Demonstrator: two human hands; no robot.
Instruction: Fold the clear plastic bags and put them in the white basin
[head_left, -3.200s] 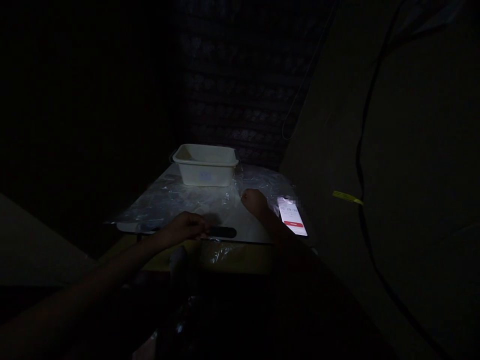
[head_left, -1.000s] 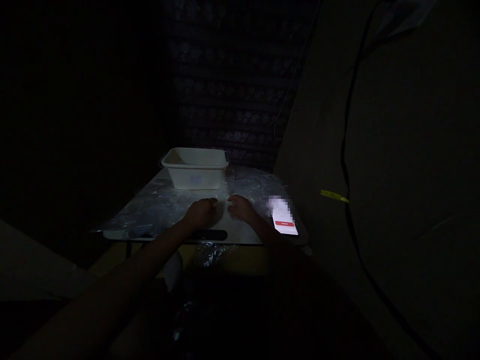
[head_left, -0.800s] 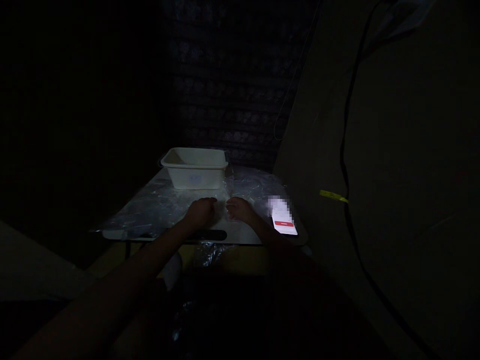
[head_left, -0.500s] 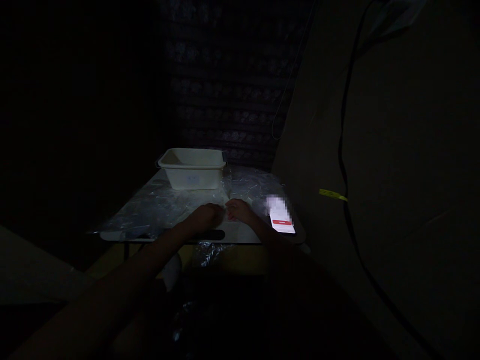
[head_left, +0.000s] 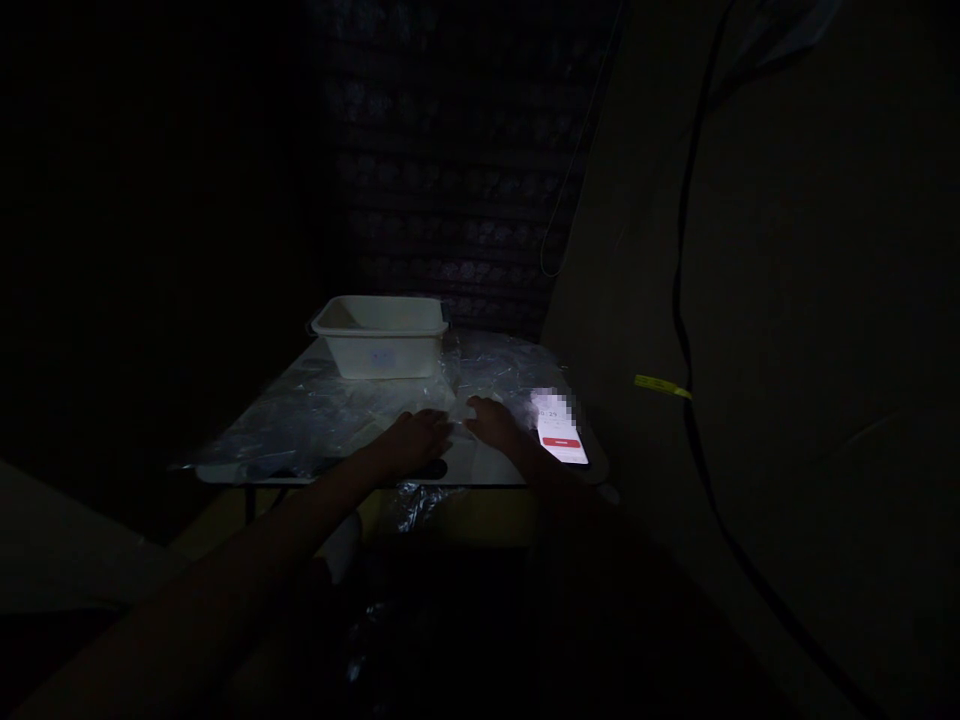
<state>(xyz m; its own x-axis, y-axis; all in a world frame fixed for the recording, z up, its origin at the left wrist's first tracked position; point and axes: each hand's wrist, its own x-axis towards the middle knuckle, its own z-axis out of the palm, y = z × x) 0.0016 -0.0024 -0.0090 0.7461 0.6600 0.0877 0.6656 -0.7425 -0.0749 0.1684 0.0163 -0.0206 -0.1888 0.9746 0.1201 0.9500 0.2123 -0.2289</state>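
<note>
Clear plastic film (head_left: 300,420) lies crumpled over much of a pale table (head_left: 480,466). My left hand (head_left: 418,440) rests on the film near the front edge, its fingers spread and pointing right. Just to its right is my right hand (head_left: 491,420), with its fingers apart at the film; a small gap separates the two hands. Whether the fingertips touch film is hard to tell in the dim light. Behind my left hand stands a cream plastic tub (head_left: 386,350) with dark handles.
A lit phone (head_left: 561,440) lies at the table's right side. A dark cable (head_left: 679,290) with a yellow tag (head_left: 662,386) hangs along the brown surface at right. More film (head_left: 416,505) hangs below the table's front edge.
My hands have moved slightly apart, and the fingers of my left hand have spread out. The view has shifted a little.
</note>
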